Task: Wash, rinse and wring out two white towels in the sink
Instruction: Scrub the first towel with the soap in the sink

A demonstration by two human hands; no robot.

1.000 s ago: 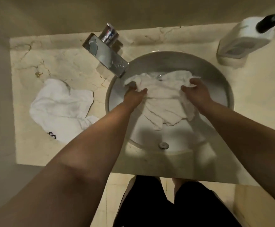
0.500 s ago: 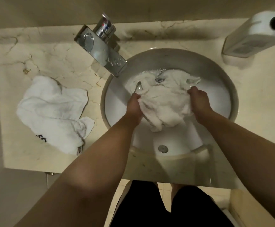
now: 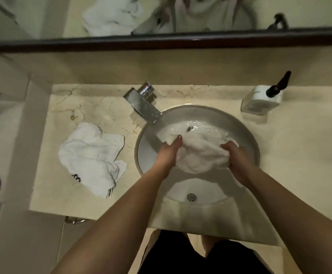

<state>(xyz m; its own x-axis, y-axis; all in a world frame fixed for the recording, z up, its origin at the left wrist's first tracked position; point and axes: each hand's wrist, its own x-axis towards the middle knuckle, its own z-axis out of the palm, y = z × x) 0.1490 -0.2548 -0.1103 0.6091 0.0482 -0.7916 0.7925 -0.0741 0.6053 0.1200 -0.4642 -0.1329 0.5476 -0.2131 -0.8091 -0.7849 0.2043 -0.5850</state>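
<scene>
A wet white towel [image 3: 198, 153] lies bunched in the round sink [image 3: 246, 131], with water pooled at its far side. My left hand [image 3: 169, 153] grips the towel's left end, thumb on top. Its right end is held by my right hand [image 3: 234, 155], fingers curled into the cloth. A second white towel [image 3: 92, 157] with a small black mark lies crumpled on the marble counter [image 3: 82, 107] to the left of the sink.
A chrome tap [image 3: 143, 104] reaches over the sink's far left rim. A white soap dispenser [image 3: 261, 99] with a black pump stands at the back right. A dark-framed mirror [image 3: 161, 16] runs along the wall. The sink's overflow hole [image 3: 191, 197] is at its near wall.
My hands have drawn closer together, bunching the towel into a thicker wad. The view has pulled back and tilted up, so the mirror shows now.
</scene>
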